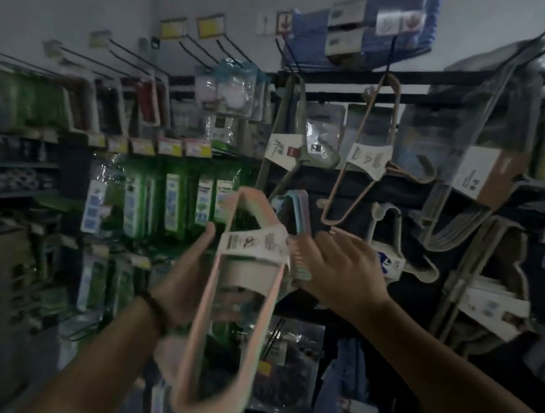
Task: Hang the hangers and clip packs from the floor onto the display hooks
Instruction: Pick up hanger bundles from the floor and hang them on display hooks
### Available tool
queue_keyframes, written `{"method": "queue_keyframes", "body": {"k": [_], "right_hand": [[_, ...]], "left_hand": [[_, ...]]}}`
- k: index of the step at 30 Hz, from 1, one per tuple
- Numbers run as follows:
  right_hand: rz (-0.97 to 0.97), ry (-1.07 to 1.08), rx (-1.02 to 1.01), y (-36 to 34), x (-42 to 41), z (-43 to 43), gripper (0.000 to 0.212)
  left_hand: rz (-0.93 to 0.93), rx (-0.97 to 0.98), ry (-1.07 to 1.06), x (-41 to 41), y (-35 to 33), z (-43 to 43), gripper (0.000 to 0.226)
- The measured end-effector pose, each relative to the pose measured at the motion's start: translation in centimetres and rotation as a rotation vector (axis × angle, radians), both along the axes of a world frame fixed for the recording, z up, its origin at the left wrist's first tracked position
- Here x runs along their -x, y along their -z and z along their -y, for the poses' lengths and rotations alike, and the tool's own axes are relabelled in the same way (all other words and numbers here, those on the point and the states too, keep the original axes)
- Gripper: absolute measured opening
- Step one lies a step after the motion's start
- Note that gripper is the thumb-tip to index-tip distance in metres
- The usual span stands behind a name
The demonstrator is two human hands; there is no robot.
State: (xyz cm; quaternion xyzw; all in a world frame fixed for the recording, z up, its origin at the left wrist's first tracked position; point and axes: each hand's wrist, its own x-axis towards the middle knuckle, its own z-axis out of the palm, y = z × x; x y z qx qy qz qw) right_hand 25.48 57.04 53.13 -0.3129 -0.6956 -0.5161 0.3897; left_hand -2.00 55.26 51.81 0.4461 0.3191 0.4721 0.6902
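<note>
A pack of pale pink hangers [238, 305] with a white paper label band is held up at the centre, tilted, its hook end pointing down toward me. My left hand [187, 274] grips it from the left side. My right hand [342, 269] reaches forward with spread fingers toward a pastel hanger pack [298, 209] hanging on the rack, and touches the label end of the pink pack. Other hanger packs hang from display hooks above: a beige one [366, 156] and a grey-green one [293, 140]. The frame is blurred.
Bare black hooks [194, 45] with yellow price tags stick out at upper left. Green packaged goods [175, 201] fill the left shelves. More grey hanger bundles [473, 183] hang at right. Blue items [361, 28] sit on the top shelf.
</note>
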Motion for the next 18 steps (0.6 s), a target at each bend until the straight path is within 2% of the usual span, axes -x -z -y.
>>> {"method": "queue_keyframes", "body": {"k": [1, 3, 5, 6, 8, 10, 12, 14, 16, 18], "right_hand": [[0.027, 0.014, -0.051, 0.0, 0.8, 0.1, 0.019], [0.112, 0.044, 0.022, -1.0, 1.1, 0.6, 0.013], [0.179, 0.022, 0.32, -3.2, 0.1, 2.0, 0.025], [0.128, 0.007, 0.493, -5.1, -0.5, 3.1, 0.028], [-0.082, -0.07, 0.74, -8.2, -1.7, 5.4, 0.038], [-0.207, -0.082, 0.68, -9.6, -1.0, 6.7, 0.044], [-0.232, 0.083, 0.619, -11.0, 0.1, 6.6, 0.05], [-0.307, 0.247, 0.667, -14.0, -0.3, 5.2, 0.059], [-0.433, 0.243, 0.781, -17.6, -1.4, 3.2, 0.052], [-0.511, 0.193, 0.847, -20.5, -2.4, 1.5, 0.029]], "left_hand": [[-0.046, -0.023, -0.012, -0.4, -0.8, 0.1, 0.081], [-0.024, -0.046, -0.084, -1.9, -2.4, -0.2, 0.056], [-0.016, -0.168, -0.241, -3.3, -3.8, -1.7, 0.021], [-0.071, -0.271, -0.324, -4.0, -4.8, -2.5, 0.017], [-0.112, -0.448, -0.379, -5.9, -6.2, -3.5, 0.012], [-0.115, -0.521, -0.37, -7.3, -7.2, -2.8, 0.011], [-0.087, -0.521, -0.303, -8.1, -8.5, -2.6, 0.018], [-0.056, -0.53, -0.185, -10.0, -11.0, -3.5, 0.021], [-0.069, -0.525, -0.123, -12.5, -13.9, -4.3, 0.021], [-0.118, -0.545, -0.092, -14.6, -16.2, -5.3, 0.018]]}}
